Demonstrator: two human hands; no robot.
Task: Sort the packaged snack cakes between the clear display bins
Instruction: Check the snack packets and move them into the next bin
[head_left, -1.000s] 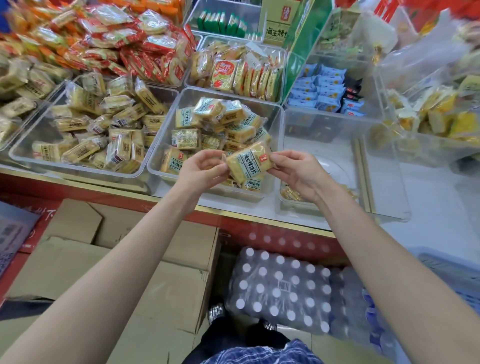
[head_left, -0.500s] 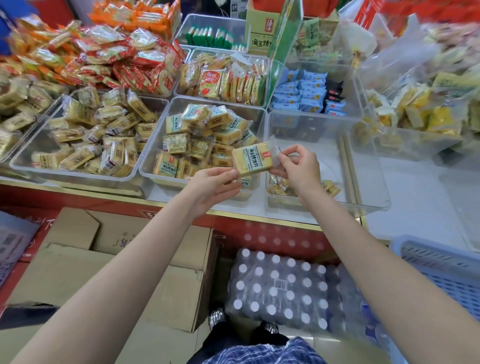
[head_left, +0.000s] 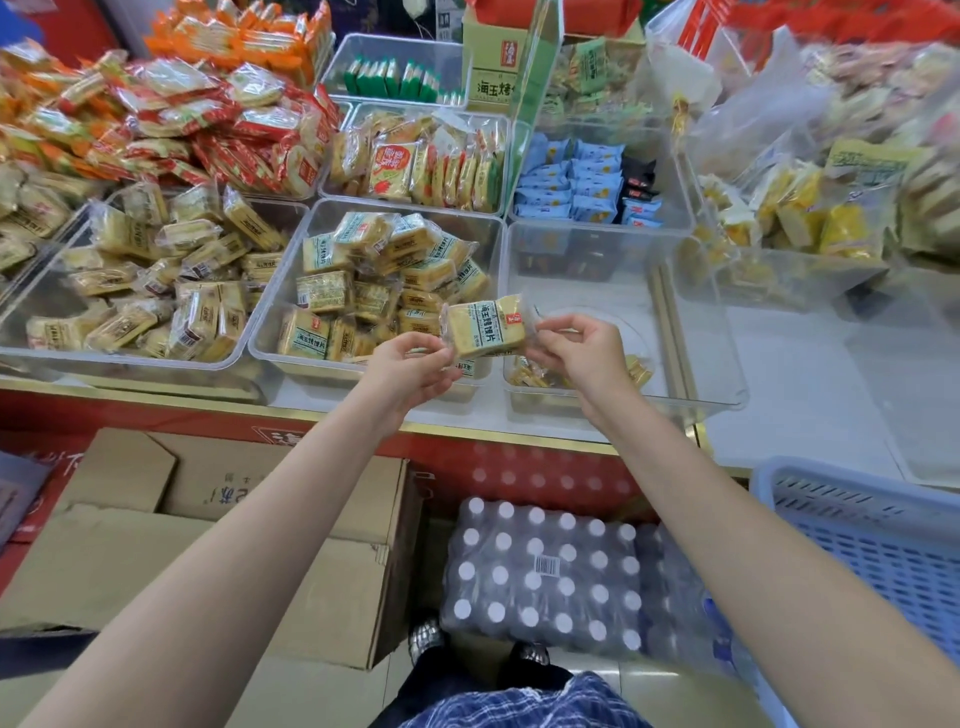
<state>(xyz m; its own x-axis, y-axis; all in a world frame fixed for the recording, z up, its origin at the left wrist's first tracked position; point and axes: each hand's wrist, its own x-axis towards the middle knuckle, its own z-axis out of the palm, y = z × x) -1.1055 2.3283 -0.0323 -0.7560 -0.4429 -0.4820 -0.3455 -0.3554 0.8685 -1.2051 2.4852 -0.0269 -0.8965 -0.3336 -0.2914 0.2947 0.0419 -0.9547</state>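
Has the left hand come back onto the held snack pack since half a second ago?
Yes. The left hand rose toward the middle bin and again pinches the pack.

Both hands hold one yellow snack cake packet (head_left: 485, 326) above the bins: left hand (head_left: 415, 362) pinches its left edge, right hand (head_left: 576, 347) its right edge. Middle bin (head_left: 291, 291) full of like packets; right bin (head_left: 696, 332) nearly bare.
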